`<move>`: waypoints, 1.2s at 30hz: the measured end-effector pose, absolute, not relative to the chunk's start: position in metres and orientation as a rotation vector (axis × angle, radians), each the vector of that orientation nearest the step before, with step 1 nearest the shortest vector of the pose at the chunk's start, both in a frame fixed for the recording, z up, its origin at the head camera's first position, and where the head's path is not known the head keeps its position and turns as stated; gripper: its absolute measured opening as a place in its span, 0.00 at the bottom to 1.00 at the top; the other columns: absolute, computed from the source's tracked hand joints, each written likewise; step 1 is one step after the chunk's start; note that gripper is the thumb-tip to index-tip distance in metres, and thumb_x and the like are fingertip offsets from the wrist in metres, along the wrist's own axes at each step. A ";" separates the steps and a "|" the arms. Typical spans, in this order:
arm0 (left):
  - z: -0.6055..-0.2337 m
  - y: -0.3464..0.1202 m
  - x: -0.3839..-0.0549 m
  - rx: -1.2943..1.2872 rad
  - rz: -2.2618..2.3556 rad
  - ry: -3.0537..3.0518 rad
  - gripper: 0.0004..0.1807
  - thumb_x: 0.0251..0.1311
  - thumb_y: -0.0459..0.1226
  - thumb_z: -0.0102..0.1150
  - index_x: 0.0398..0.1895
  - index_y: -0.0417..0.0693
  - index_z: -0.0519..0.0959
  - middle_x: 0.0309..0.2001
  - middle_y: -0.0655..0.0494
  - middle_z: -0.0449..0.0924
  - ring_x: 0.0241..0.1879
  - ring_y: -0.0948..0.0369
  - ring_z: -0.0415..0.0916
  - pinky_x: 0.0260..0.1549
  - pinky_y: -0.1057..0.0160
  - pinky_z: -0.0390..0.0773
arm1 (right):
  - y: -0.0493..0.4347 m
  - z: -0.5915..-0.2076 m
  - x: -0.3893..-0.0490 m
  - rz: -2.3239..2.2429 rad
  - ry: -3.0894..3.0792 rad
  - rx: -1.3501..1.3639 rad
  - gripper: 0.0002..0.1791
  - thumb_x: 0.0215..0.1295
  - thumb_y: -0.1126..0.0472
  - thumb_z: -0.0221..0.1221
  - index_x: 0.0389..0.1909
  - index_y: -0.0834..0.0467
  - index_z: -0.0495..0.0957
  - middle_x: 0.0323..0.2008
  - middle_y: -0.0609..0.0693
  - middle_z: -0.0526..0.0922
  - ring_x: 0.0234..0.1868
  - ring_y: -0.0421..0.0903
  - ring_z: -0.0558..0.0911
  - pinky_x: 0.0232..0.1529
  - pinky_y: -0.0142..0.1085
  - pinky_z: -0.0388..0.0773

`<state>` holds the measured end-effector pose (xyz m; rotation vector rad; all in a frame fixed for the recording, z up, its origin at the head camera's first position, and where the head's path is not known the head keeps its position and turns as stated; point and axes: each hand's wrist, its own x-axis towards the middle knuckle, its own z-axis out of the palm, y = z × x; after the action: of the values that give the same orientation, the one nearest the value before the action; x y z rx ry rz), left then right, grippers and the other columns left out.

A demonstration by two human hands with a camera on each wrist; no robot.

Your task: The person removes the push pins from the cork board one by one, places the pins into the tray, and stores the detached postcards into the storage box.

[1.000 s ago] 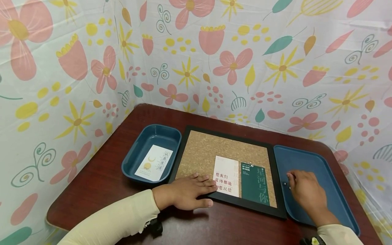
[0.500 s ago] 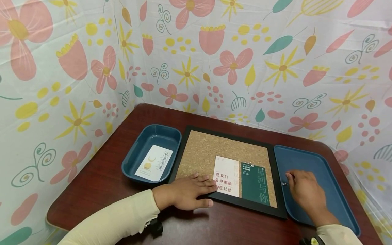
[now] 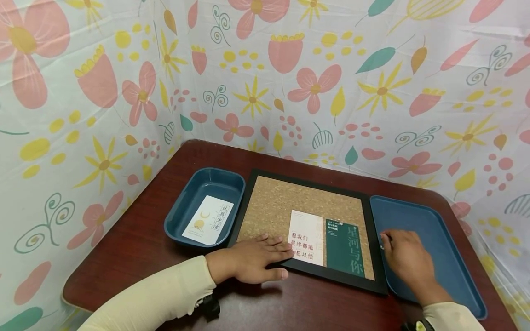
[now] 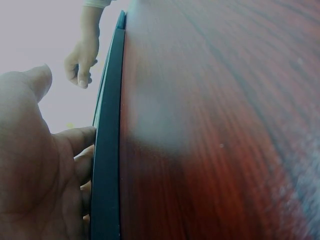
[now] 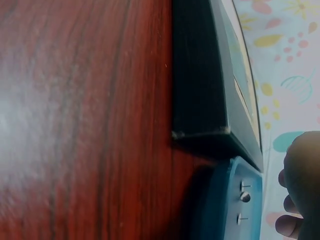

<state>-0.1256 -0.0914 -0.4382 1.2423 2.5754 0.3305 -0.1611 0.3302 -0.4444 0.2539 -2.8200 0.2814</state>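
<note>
My left hand (image 3: 261,259) lies flat with fingers spread across the near edge of a black-framed cork board (image 3: 273,195). Its fingertips reach the white card (image 3: 305,239) on the board. A dark green card (image 3: 342,248) lies beside that one, with a clear-headed pin (image 3: 340,222) at its top edge. My right hand (image 3: 410,259) hovers over the left side of a flat blue tray (image 3: 443,239), fingers curled and thumb against index finger. I cannot tell whether a pin is between them. In the right wrist view several thumbtacks (image 5: 244,197) lie in the tray close by.
A deeper blue tray (image 3: 207,177) with a white card (image 3: 208,220) inside stands left of the board. The dark red wooden table (image 3: 314,303) runs back to a flower-printed cloth (image 3: 248,110) at the rear and sides.
My right hand has shifted slightly left over the tray toward the board's frame, its fingers still curled. The left hand and the cards have not moved.
</note>
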 end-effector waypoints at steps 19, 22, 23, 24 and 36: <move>-0.438 -0.091 -0.125 1.239 0.333 2.575 0.39 0.76 0.67 0.25 0.82 0.62 0.58 0.81 0.66 0.51 0.80 0.59 0.42 0.77 0.51 0.41 | 0.313 -0.447 -0.162 0.322 -2.756 0.430 0.09 0.71 0.61 0.64 0.45 0.63 0.84 0.42 0.62 0.84 0.50 0.66 0.75 0.42 0.62 0.75; -0.439 -0.091 -0.125 1.241 0.333 2.576 0.39 0.76 0.67 0.25 0.82 0.62 0.58 0.81 0.66 0.51 0.80 0.59 0.41 0.77 0.51 0.41 | 0.310 -0.448 -0.163 0.333 -2.751 0.453 0.10 0.71 0.61 0.64 0.45 0.64 0.84 0.43 0.62 0.84 0.51 0.67 0.74 0.45 0.63 0.73; -0.439 -0.091 -0.126 1.241 0.332 2.576 0.39 0.75 0.67 0.25 0.82 0.62 0.58 0.81 0.66 0.51 0.80 0.59 0.41 0.77 0.51 0.41 | 0.309 -0.448 -0.163 0.334 -2.749 0.456 0.10 0.71 0.61 0.64 0.46 0.64 0.84 0.43 0.63 0.84 0.51 0.67 0.74 0.46 0.63 0.73; -0.439 -0.091 -0.126 1.240 0.331 2.577 0.39 0.75 0.67 0.25 0.82 0.62 0.58 0.81 0.66 0.51 0.80 0.59 0.41 0.77 0.51 0.41 | 0.309 -0.449 -0.163 0.336 -2.746 0.459 0.11 0.71 0.61 0.64 0.46 0.64 0.83 0.43 0.63 0.84 0.52 0.67 0.74 0.47 0.64 0.73; -0.439 -0.091 -0.126 1.238 0.328 2.582 0.39 0.76 0.67 0.25 0.81 0.62 0.58 0.81 0.66 0.51 0.80 0.59 0.42 0.77 0.51 0.41 | 0.298 -0.447 -0.159 0.356 -2.744 0.506 0.13 0.73 0.60 0.63 0.50 0.65 0.83 0.46 0.63 0.83 0.54 0.66 0.74 0.48 0.63 0.74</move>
<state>-0.1256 -0.0908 -0.4386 1.2381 2.5817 0.3278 -0.1588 0.2977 -0.4469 0.5056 -2.7442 0.3559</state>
